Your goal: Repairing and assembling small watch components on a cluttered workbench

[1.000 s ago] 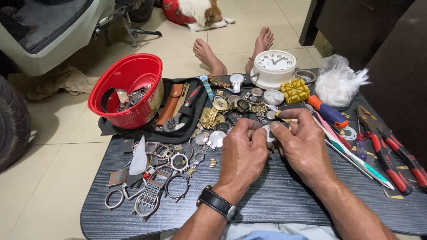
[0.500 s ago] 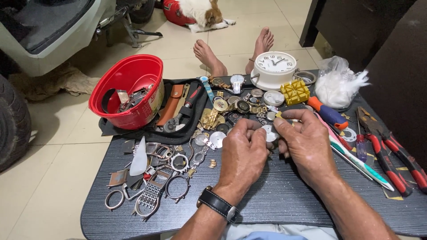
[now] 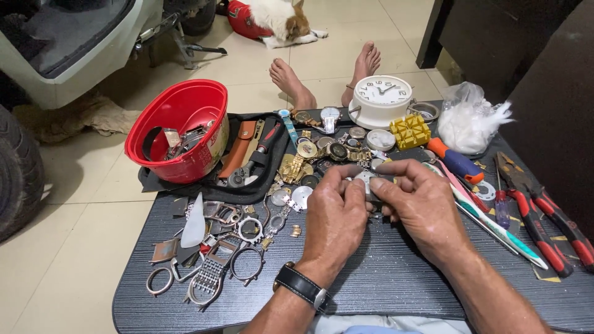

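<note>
Both hands, left hand [image 3: 337, 213] and right hand [image 3: 421, 207], pinch small watch part [image 3: 366, 180] over worktop [image 3: 383, 278]; slip risks loss among loose watch pieces [image 3: 309, 161].

Two bare forearms, no sleeves reaching into view. Left hand [image 3: 335, 216] broad-backed, knuckles creased, nails short. Black wristwatch [image 3: 302, 286] strapped on the left wrist, with a dark band and a silver-coloured buckle. Right hand [image 3: 422, 207] without rings, right wrist bare. Bare feet [image 3: 291, 80] beyond the table's far edge, soles turned up. Light blue cloth at the lap.
</note>
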